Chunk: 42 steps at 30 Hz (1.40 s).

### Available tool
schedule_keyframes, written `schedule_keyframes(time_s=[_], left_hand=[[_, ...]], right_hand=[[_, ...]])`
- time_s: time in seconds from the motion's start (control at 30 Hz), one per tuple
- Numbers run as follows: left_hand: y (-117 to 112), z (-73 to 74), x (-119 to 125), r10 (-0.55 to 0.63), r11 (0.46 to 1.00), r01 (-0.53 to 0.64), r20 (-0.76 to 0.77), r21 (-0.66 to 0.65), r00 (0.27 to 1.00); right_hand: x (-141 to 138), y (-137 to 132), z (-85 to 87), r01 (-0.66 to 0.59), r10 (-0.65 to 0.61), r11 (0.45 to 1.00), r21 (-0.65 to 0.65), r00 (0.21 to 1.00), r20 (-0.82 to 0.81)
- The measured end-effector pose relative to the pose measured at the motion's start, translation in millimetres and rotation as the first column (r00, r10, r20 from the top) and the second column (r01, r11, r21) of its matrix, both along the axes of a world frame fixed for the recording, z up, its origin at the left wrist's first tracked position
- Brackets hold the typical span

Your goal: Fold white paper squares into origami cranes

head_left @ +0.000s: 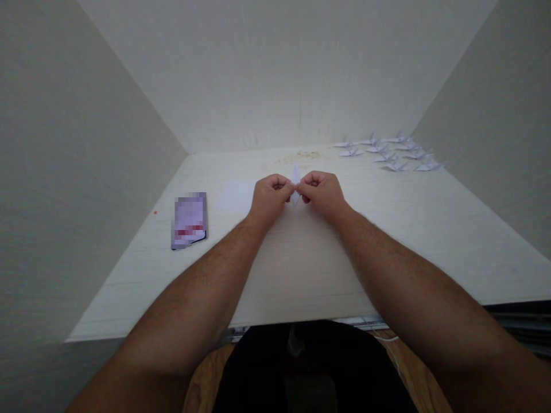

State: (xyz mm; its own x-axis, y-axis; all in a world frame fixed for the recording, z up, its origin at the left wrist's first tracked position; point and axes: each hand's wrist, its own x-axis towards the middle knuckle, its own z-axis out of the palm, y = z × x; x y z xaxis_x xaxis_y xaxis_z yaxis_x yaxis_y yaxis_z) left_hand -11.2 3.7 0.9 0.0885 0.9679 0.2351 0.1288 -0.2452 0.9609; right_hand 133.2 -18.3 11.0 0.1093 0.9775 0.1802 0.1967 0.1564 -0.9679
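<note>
A small piece of white folded paper [296, 173], narrow and diamond-shaped, stands pointed end up between my hands above the table. My left hand [272, 198] pinches its left side with thumb and forefinger. On the opposite side, my right hand [322, 194] grips it the same way, and the fingertips of both hands nearly meet at its middle. Parts of the paper are hidden behind the fingers. Flat white paper [235, 195] lies just left of my left hand, partly covered by it.
Several folded paper cranes [385, 154] stand at the back right of the white table [297, 275]. A phone-like device [189, 221] with a blurred screen lies on the left. An orange speck [155, 213] is near the left edge. Walls enclose the table's back and sides.
</note>
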Motion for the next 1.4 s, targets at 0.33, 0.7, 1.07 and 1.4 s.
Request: schedule_keyframes(time_s=[0.33,0.7,1.07,1.4], left_hand=[[2,-3.0,1,-0.053,0.998,0.054,0.087,-0.014,0.995],[2,-4.0,2,-0.076,0.996,0.084,0.185,-0.032,0.98],[7,-6.2,2,-0.022,1.0,0.023,0.192,-0.006,0.981],[8,-8.7,1,-0.044,0.997,0.053,0.166,-0.05,0.985]], right_hand=[[0,7,-7.8,0.074,-0.074,0.997,0.003,0.993,-0.096],[2,7,-8.3,0.067,-0.063,0.996,0.061,0.996,-0.062],[1,6,-10.5,0.003,0.0,1.0,0.029,0.993,-0.118],[4,11,-15.7,-0.062,0.054,0.997,-0.038,0.979,-0.197]])
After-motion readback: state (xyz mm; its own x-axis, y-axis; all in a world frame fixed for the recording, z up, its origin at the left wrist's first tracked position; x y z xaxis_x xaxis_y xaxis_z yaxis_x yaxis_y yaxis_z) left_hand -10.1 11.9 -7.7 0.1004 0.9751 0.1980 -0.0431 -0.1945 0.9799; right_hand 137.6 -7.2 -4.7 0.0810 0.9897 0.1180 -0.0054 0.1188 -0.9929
